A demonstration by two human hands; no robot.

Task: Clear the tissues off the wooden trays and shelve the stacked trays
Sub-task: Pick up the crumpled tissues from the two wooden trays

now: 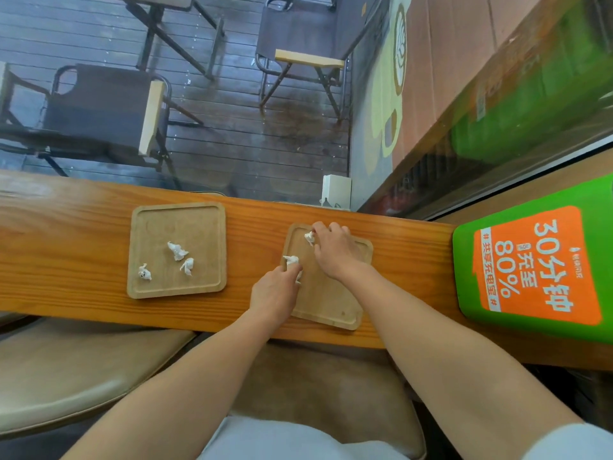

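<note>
Head view: left grip (277,287) pinching tissue (292,260); right grip (333,247) pinching second tissue (309,237) on right tray (331,303).

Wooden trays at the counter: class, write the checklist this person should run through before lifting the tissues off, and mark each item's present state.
1. Left hand on a tissue: ok.
2. Right hand on another tissue: ok.
3. Tissues firmly pinched: cannot tell.
4. Right tray fully on the counter: ok.
5. Left tray cleared: not ok, three tissues remain.
6. Trays stacked: not ok.
</note>
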